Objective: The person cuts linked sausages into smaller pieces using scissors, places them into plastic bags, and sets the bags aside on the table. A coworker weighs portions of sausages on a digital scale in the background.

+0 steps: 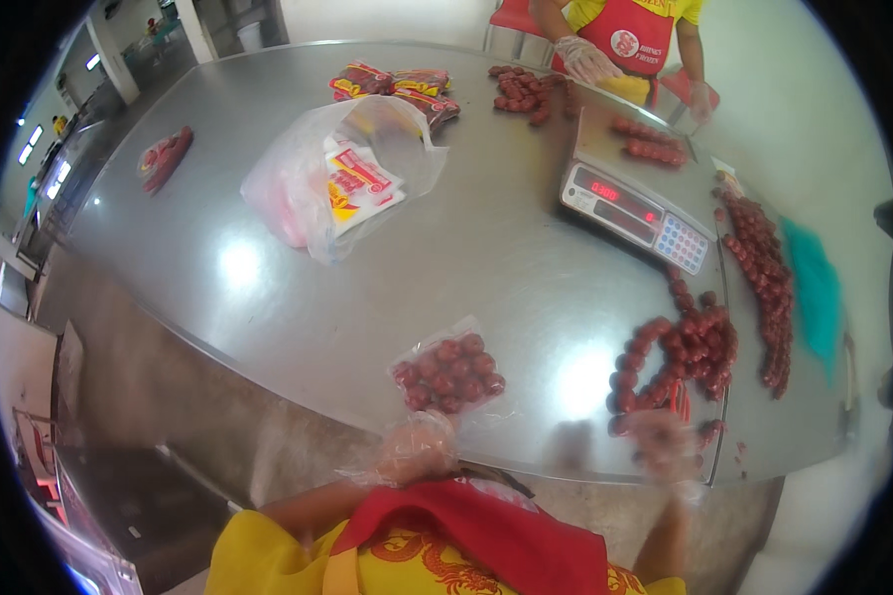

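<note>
Sausages, small and red, sealed in a clear filled pouch (pixel 448 374), lie on the steel table (pixel 268 288) near its front edge, just beyond the left hand (pixel 419 446); that pouch looks finished, judging by how it lies flat and full. A loose heap of sausage links (pixel 680 352) to the right is still unbagged, and a long string of links (pixel 764 288) runs along the far right of the table, so by my reading most of the packing is left. The left hand, in a thin clear glove, sits at the table edge just below the pouch, fingers loosely curled, holding nothing I can make out; the right hand (pixel 665 444), also gloved, is blurred at the near end of the heap, and whether it grips any links I cannot tell. Further out stands a weighing scale (pixel 633 203) with more sausages on its pan; a clear bag of printed wrappers (pixel 342 183) lies mid-table; at the far side a co-worker's gloved hand (pixel 585 59) rests by another small pile (pixel 526 91).
</note>
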`<state>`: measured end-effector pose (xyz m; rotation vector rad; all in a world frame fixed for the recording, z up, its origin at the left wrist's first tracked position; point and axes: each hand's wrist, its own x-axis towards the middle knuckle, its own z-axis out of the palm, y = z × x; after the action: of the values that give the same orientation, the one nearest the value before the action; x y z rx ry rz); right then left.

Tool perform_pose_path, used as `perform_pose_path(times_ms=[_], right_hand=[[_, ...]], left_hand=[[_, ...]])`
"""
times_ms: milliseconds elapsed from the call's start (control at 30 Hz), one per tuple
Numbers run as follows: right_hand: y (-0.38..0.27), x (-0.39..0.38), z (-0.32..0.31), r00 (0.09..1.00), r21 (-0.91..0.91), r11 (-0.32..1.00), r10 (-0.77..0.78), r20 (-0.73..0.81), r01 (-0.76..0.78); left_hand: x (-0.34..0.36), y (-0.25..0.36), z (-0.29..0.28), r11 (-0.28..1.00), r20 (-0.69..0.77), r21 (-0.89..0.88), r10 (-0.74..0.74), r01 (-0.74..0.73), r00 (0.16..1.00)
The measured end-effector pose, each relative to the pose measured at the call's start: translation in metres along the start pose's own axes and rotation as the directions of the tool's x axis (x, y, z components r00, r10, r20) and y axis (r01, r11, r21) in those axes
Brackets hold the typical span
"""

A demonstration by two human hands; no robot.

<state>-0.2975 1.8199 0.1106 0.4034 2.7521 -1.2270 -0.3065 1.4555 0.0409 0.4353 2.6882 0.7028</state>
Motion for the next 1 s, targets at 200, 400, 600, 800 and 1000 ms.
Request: perform_pose_path(times_ms=[200,400,600,800,1000], right_hand=[[-0.059,-0.033,0.162,0.854,0.406,0.91,-0.277,0.44,0.086],[-0.084,-0.015,0.232,0.902,0.525,0.79,-0.421,0.092,0.316],[-0.072,0.002,0.254,0.806,0.431,0.775,-0.57,0.16,0.463],[-0.112,0.002,0.245,0.8,-0.156,0.786,-0.573,0.178,0.598],[-0.134,0.009,0.219,0.702,-0.089,0.702,-0.68,0.214,0.707]], left_hand=[[0.001,-0.002,-0.007,0.925,-0.257,-0.318,0.126,-0.207,0.958],[0.003,0.004,-0.027,0.802,-0.37,-0.38,0.324,-0.461,0.87],[0.003,-0.011,-0.049,0.744,-0.264,-0.441,0.428,-0.502,0.865],[0.04,-0.065,-0.065,0.851,-0.476,-0.493,-0.09,-0.18,0.875],[0.039,-0.082,-0.048,0.767,-0.322,-0.639,-0.19,-0.065,0.928]])
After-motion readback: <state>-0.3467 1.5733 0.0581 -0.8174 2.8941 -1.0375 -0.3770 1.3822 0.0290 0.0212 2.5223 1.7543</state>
